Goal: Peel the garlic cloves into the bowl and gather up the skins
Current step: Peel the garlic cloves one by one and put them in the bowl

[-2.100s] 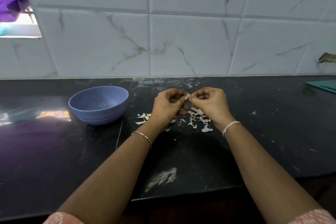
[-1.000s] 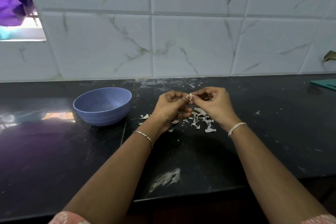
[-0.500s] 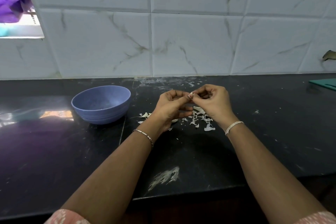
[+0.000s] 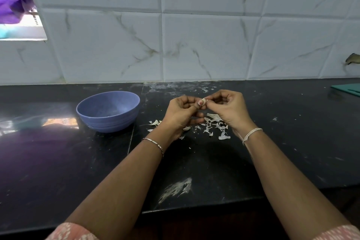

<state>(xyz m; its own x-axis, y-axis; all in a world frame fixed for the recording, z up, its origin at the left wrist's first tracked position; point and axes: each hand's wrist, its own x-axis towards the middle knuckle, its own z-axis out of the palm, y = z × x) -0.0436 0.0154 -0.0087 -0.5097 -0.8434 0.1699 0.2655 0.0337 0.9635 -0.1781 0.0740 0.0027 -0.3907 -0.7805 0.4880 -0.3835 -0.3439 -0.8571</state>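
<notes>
Pinching one small garlic clove [image 4: 203, 101] between both sets of fingertips, left hand [image 4: 180, 116] with the thumb tip pressed against its left side and the other fingers curled in behind, right hand [image 4: 228, 110] nipping its right side with thumb and forefinger, remaining fingers tucked toward the palm. Hovering above the black countertop [image 4: 58, 161], right over a scatter of papery skins [image 4: 214, 124] lying mostly under and beside the right hand. Sitting off to the left, well apart from the clove: blue bowl [image 4: 109, 122], upright, can't really tell what's inside.
</notes>
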